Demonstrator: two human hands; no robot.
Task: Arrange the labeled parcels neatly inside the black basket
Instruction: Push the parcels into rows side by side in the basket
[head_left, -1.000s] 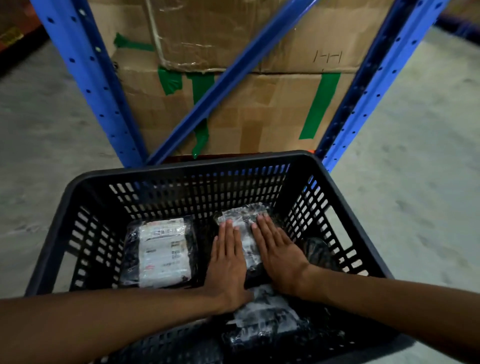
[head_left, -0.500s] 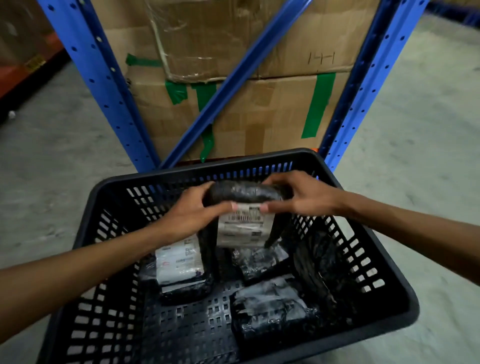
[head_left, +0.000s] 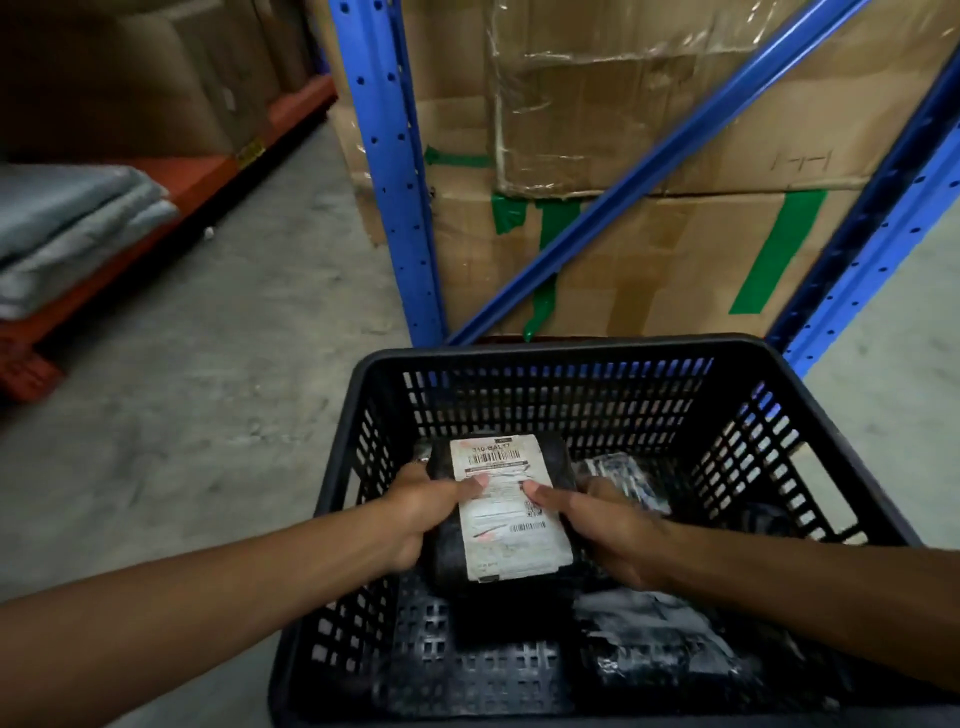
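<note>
A: Item: parcel (head_left: 501, 512), label up, inside the basket (head_left: 561, 349), left half. Grip?

B: Left hand (head_left: 415, 512) and right hand (head_left: 610, 525) both clamped on its sides. Advice: lower flat, square to the basket's left wall, clear of the parcels (head_left: 654, 649) right of it.

Both hands' grip (head_left: 506, 512) closed, thumbs uppermost

Black labeled parcel (head_left: 506, 512) label-up over black basket (head_left: 561, 349); wrapped parcels (head_left: 660, 649) inside.
</note>
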